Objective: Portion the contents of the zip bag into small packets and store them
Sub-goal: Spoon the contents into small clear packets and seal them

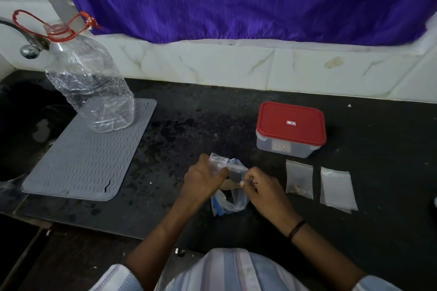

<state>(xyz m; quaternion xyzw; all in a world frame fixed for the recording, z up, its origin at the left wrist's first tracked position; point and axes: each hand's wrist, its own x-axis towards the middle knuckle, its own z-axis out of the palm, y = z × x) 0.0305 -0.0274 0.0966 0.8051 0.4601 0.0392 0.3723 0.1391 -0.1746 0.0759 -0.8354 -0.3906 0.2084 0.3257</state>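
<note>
Head view: left hand (201, 181) grips small packet (218, 160); right hand (262, 190) pinches spoon (230, 184).

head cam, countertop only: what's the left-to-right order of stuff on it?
Grey mat with the clear bottle standing on its far end → left hand → zip bag → right hand → packet with some contents → flat packet. The red-lidded container sits behind the packets, so it is left unplaced.
</note>
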